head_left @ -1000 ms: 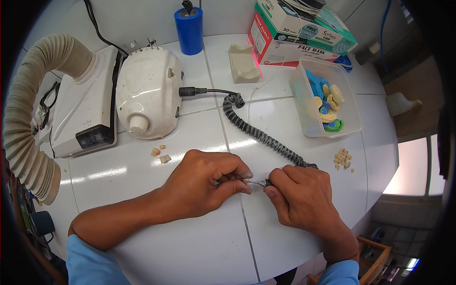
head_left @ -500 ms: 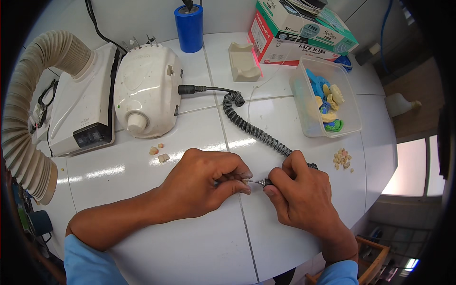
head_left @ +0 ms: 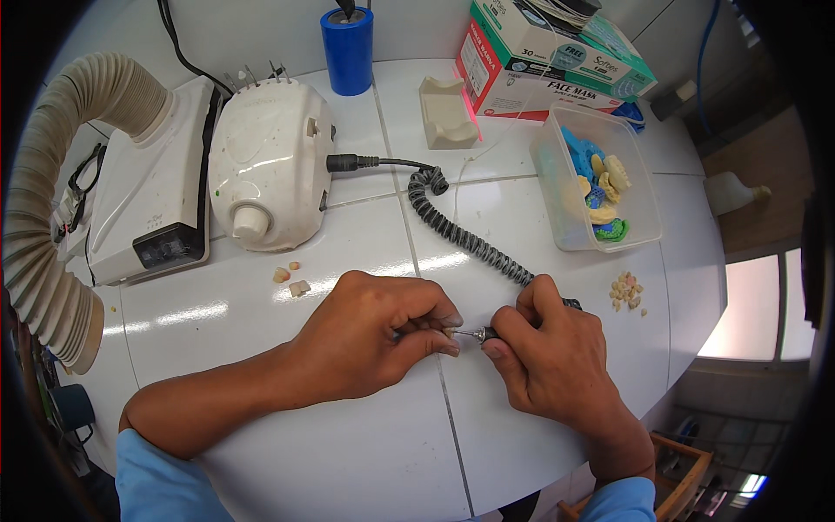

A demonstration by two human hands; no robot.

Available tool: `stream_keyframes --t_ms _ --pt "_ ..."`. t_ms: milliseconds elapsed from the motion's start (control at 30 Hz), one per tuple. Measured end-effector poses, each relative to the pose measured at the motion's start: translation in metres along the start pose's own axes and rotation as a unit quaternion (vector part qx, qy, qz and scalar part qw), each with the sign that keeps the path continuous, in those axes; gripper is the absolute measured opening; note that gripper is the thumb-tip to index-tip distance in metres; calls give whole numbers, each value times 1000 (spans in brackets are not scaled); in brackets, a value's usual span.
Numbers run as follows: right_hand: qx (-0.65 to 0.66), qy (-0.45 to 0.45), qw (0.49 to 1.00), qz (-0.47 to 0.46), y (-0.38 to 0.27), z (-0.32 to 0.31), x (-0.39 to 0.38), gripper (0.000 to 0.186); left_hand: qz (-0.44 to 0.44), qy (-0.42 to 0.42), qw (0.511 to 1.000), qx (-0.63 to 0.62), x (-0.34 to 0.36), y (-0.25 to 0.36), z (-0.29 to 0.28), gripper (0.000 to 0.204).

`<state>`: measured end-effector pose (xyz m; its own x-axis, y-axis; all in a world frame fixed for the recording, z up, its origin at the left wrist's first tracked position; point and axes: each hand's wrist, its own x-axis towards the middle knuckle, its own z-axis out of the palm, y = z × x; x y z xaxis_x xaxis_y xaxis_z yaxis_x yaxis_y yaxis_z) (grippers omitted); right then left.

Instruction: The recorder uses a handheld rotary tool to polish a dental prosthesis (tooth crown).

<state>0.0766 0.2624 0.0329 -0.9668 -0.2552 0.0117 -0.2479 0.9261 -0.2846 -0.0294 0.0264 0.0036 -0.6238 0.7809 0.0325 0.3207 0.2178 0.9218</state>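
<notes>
Closed in a pinch, my left hand [head_left: 374, 335] holds a small cream tooth-like piece [head_left: 450, 331] between thumb and fingertips, which hide most of it. My right hand [head_left: 557, 357] is wrapped round a dark rotary handpiece [head_left: 490, 334], the fingers covering most of its body. A thin metal bur [head_left: 470, 333] sticks out of the handpiece toward the left, its tip at the pinched piece. Whether the bur is spinning cannot be made out. From the handpiece a coiled black cord [head_left: 470, 242] runs back to a white control unit [head_left: 270, 165].
Several tooth-like pieces [head_left: 626, 291] lie at the right; a few more [head_left: 299, 288] lie before the control unit. A clear plastic tub [head_left: 641, 228] holds blue, green and cream moulded pieces. Behind are a beige handpiece rest [head_left: 446, 113], a blue cylinder [head_left: 347, 56], mask boxes [head_left: 522, 70]; left, a ribbed hose [head_left: 39, 217].
</notes>
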Motion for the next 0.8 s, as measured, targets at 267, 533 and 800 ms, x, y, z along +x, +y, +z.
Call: stream_keyframes --t_ms 267,533,800 --pt "1 5 1000 -3 1 0 0 26 -3 -2 1000 0 -1 0 0 17" --pt "-1 -2 1000 -9 1 -2 1 26 3 -4 1000 6 0 1 -2 17" --pt "2 -1 1000 -10 2 -1 1 26 2 -3 1000 -2 -1 1 -1 18"
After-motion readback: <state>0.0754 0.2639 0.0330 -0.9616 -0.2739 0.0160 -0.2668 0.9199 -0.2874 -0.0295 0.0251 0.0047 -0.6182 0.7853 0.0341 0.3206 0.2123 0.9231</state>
